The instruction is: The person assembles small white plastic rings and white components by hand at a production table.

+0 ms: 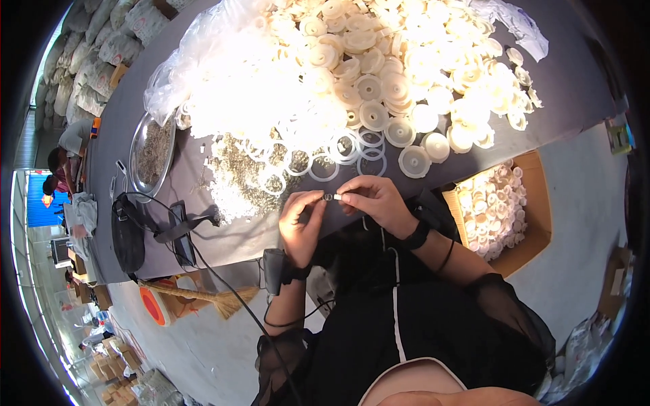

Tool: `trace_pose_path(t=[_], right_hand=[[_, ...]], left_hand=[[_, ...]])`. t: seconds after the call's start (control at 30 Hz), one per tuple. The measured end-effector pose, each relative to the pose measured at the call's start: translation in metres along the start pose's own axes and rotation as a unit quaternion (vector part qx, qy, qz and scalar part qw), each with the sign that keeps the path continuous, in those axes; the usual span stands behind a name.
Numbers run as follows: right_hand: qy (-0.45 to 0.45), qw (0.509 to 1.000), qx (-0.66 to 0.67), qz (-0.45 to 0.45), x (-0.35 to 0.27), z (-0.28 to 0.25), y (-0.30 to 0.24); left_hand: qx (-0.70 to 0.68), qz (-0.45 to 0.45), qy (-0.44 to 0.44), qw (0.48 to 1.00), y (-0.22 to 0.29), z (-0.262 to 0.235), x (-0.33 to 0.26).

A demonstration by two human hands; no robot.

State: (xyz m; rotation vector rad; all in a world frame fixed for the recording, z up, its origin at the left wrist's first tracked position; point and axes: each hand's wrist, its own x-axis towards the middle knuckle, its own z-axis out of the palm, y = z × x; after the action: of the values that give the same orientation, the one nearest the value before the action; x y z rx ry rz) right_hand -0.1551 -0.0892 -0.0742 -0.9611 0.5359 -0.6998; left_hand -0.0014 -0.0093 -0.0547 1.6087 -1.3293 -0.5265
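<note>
At the far left edge of the view, other people (64,159) sit at the end of the long grey table (128,95). A metal tray (152,152) of small grey parts rests near that end, and a black pouch (127,233) with a cable lies at the table edge below it. A broom (203,298) lies on the floor beneath. A clear plastic bag (196,61) spreads over the table beside a large heap of white plastic discs (379,74). Loose white rings (325,159) and small metal springs (244,162) lie at the front of that heap, just above the hands. The left hand (301,223) is raised at the table edge, with thumb and forefinger pinched on a small dark ring (328,197). The right hand (376,199) meets it, with its fingertips pinched on a small white piece (342,196) that touches the ring. The two hands are together, each clamped on its own part, and the parts join between them. Both wrists carry black bands. To the right, on the floor, an open cardboard box (535,203) holds more white discs.
</note>
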Motion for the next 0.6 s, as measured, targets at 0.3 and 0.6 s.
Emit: trace_pose_path(t=[0.3, 0.6], right_hand=[[-0.012, 0.997, 0.058, 0.046, -0.003, -0.003, -0.007], [0.009, 0.997, 0.05, 0.061, -0.004, -0.007, -0.014]], left_hand=[[-0.001, 0.027, -0.005, 1.0, 0.011, 0.006, 0.002], [-0.067, -0.006, -0.021, 0.998, 0.013, 0.009, 0.005]])
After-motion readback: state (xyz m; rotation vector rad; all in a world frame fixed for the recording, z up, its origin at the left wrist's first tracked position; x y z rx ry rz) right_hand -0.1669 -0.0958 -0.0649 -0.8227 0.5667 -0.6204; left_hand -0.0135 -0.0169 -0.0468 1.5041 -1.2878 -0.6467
